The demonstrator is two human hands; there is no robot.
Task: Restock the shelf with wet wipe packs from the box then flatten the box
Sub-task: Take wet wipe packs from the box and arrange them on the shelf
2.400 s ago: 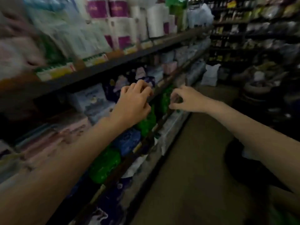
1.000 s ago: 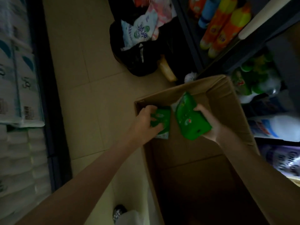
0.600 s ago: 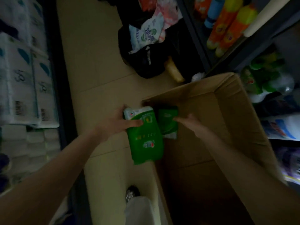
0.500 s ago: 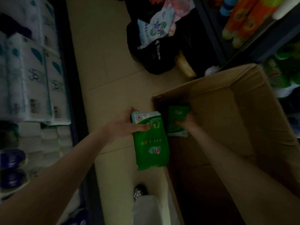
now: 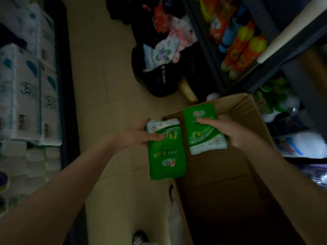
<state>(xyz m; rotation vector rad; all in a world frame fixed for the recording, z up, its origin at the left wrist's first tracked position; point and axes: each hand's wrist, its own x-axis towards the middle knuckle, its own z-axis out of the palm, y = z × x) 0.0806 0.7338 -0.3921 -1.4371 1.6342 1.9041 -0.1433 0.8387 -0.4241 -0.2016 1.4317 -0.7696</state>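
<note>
An open brown cardboard box (image 5: 251,110) stands on the floor at the lower right, its inside dark. My left hand (image 5: 134,137) grips a green wet wipe pack (image 5: 166,156) by its top end, just outside the box's left wall. My right hand (image 5: 228,131) holds a second green wet wipe pack (image 5: 203,137) above the box's far left corner, thumb across its face. The two packs hang side by side, nearly touching.
Shelves with white tissue packs (image 5: 26,96) line the left side of the tiled aisle. On the right, a shelf holds orange and yellow bottles (image 5: 242,45). A black bag (image 5: 159,80) stuffed with packets lies on the floor beyond the box.
My right hand has lifted the second green pack out of the box's corner and holds it up beside the pack in my left hand. Earlier both hands were at the shelf.
</note>
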